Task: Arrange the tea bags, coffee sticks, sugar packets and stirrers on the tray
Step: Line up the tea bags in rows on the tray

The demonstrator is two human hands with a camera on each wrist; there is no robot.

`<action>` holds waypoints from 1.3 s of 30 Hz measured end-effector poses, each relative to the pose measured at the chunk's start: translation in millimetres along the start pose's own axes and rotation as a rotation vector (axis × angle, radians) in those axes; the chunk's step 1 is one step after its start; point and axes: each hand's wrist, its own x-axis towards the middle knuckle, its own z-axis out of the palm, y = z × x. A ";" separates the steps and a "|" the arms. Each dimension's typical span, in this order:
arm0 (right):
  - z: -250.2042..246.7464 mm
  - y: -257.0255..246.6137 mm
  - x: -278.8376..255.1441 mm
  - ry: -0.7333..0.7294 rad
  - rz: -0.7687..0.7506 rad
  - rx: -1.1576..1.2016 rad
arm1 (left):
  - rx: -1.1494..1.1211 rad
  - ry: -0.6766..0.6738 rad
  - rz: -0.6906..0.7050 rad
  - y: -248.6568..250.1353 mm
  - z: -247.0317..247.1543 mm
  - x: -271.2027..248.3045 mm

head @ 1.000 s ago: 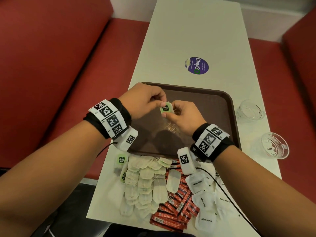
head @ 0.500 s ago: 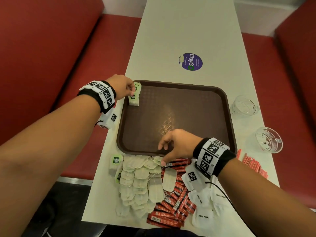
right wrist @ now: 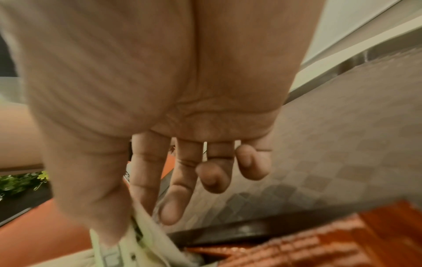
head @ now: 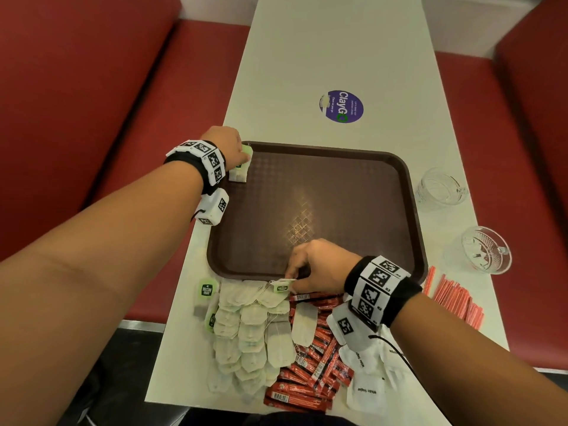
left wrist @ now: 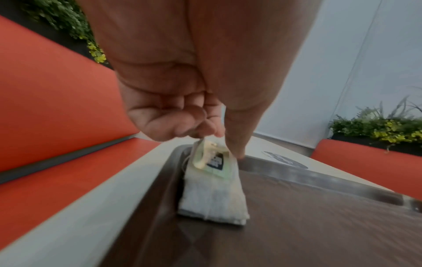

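While head view hides fingers [left wrist: 206,124] | wrist: pinching tea bag [left wrist: 214,191]

My arms are bare, no sleeves. Each wrist carries a black wristband [head: 396,302] ringed with white blocks printed with black square-code markers. A white camera box [head: 215,207] with its own marker hangs under each wrist, trailing a thin black cable [head: 396,355].

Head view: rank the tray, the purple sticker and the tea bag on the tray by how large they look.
1. Tray
2. Sticker, though it lies farther from the camera
3. Tea bag, partly hidden by the left hand
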 end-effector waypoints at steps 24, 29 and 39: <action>-28.5 -22.6 -10.8 0.364 0.076 0.325 | -0.477 -0.105 0.416 44.7 -40.2 -144.1; -30.6 -26.5 -9.6 0.470 0.033 0.369 | -0.550 -0.161 0.450 43.6 -19.7 -165.6; -28.3 -31.0 -3.9 0.502 0.026 0.478 | -0.708 0.043 0.336 27.9 -4.3 -179.7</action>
